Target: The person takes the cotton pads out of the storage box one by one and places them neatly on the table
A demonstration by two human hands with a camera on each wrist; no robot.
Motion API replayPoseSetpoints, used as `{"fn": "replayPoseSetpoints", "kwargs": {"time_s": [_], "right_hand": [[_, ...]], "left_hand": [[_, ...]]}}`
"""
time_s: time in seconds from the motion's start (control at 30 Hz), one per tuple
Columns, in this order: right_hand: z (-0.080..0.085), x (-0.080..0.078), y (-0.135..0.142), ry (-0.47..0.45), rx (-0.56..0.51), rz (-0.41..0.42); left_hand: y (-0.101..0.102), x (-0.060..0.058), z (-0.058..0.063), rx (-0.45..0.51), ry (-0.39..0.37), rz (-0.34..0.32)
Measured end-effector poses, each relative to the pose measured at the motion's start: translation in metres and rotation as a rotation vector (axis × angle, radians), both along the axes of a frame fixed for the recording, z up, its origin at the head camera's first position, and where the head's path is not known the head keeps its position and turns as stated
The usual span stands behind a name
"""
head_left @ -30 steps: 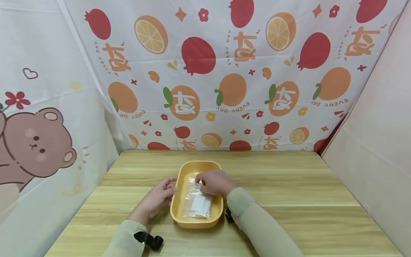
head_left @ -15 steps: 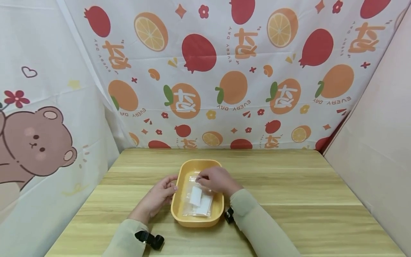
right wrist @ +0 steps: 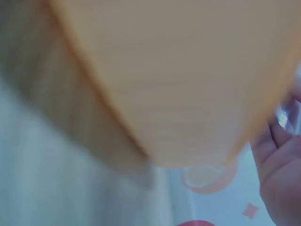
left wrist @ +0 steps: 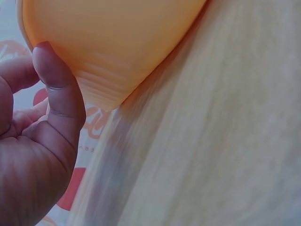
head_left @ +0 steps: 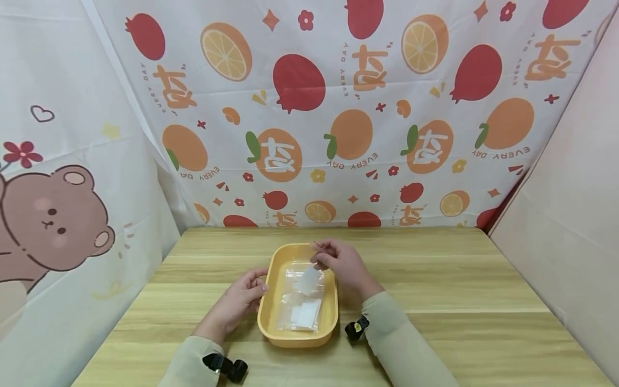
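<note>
A yellow tray (head_left: pixel 271 337) stands on the table with clear plastic bags inside it. My left hand (head_left: pixel 237 301) is at the tray's left side, thumb and fingers curled at its rim; in the left wrist view the thumb (left wrist: pixel 59 89) touches the rim. Over the tray's far right part, my right hand (head_left: pixel 345 266) pinches the top of a small clear plastic bag (head_left: pixel 308 280) with something white and flat in it. Below it, another clear bag (head_left: pixel 304 314) with white contents lies in the tray. The right wrist view is blurred; the right hand (right wrist: pixel 282 169) shows at its edge.
The tray sits on a wood-grain table (head_left: pixel 435 322). A fruit-printed curtain (head_left: pixel 300 134) hangs behind, with a bear-printed cloth (head_left: pixel 58 215) at left and a plain pale cloth (head_left: pixel 570 204) at right. Black wrist cameras are strapped at both sleeves.
My right hand has risen and moved toward the tray's far right, lifting one bag off the others. The left hand has stayed at the tray's left rim.
</note>
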State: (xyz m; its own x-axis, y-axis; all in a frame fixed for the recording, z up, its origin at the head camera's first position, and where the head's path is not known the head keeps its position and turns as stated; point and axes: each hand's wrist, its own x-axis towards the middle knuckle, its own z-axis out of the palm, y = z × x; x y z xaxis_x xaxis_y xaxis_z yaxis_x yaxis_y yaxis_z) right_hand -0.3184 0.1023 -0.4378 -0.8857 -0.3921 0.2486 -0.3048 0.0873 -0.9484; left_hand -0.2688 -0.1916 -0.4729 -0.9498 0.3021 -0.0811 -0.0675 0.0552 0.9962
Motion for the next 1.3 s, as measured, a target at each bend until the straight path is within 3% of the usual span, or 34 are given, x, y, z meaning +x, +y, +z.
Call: {"fn": "replayPoseSetpoints", "kwargs": {"time_s": [0.23,0.4,0.6,0.8,1.03,1.17,1.3], "right_hand": [[0.029,0.007,0.032,-0.066,-0.066,0.100],[0.039,0.006,0.055,-0.076,-0.075,0.069],[0.039,0.000,0.084,-0.147,0.012,0.038],[0.021,-0.009,0.105,-0.197,0.147,0.081],[-0.015,-0.023,0.113,-0.174,0.307,0.019],[-0.027,-0.027,0.107,-0.186,0.325,0.059],[-0.036,-0.029,0.100,-0.198,0.340,0.086]], "left_hand": [[-0.001,-0.001,0.001,-0.002,0.002,-0.006],[-0.002,-0.002,0.001,0.001,0.000,-0.006],[-0.003,-0.003,0.002,-0.005,0.004,-0.006],[-0.002,-0.005,0.005,0.002,0.019,-0.012],[-0.001,-0.001,0.002,0.002,0.002,-0.010],[-0.001,-0.001,0.001,0.006,-0.007,0.015],[-0.001,-0.002,0.001,0.010,0.017,-0.008]]}}
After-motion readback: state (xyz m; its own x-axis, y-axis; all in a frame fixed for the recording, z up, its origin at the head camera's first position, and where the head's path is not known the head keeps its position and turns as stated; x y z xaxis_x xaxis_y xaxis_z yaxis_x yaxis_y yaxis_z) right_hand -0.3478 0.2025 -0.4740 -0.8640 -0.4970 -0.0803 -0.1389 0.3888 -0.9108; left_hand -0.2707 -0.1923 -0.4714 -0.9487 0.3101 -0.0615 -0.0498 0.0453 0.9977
